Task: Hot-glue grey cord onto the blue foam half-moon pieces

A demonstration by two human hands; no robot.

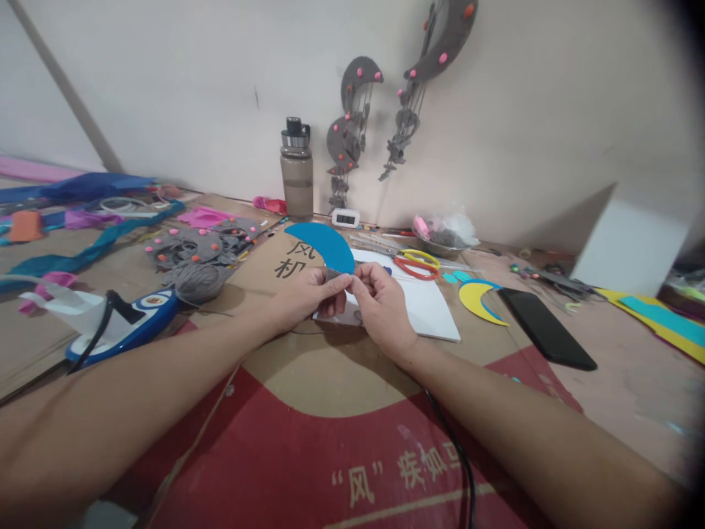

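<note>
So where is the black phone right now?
In the head view, the black phone lies flat on the table right of the hands, just beside the yellow crescent cutout.

Matt blue foam crescent point(324, 246), glossy black phone point(545, 326), rough brown cardboard point(308, 375), translucent plastic bottle point(296, 173)

Both hands meet over the white sheet point(427, 305): left hand point(305, 294) and right hand point(380, 301) pinch the blue crescent point(324, 244) at its lower tip. Scissors point(416, 263), a yellow crescent point(476, 300) and a phone point(545, 327) lie to the right.
</note>
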